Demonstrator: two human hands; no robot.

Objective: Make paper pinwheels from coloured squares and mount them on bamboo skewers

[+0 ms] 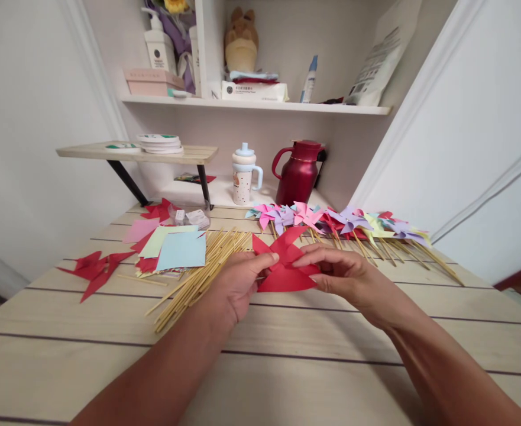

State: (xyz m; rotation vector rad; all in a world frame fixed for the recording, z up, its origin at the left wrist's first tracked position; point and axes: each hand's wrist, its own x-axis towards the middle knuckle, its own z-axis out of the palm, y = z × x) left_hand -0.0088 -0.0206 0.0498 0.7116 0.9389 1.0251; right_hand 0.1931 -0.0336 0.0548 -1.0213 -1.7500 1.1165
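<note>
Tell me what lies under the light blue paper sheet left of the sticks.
Under the light blue paper sheet lie a pale green sheet, a pink sheet and red paper, edges showing. Anything further down the stack is covered.

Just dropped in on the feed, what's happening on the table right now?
A person holds a red cut paper square with both hands over the wooden table: the left hand pinches its left side and the right hand presses a folded corner toward the middle. A pile of wooden sticks lies to the left, beside a stack of coloured paper sheets. A row of finished pinwheels lies behind.
</note>
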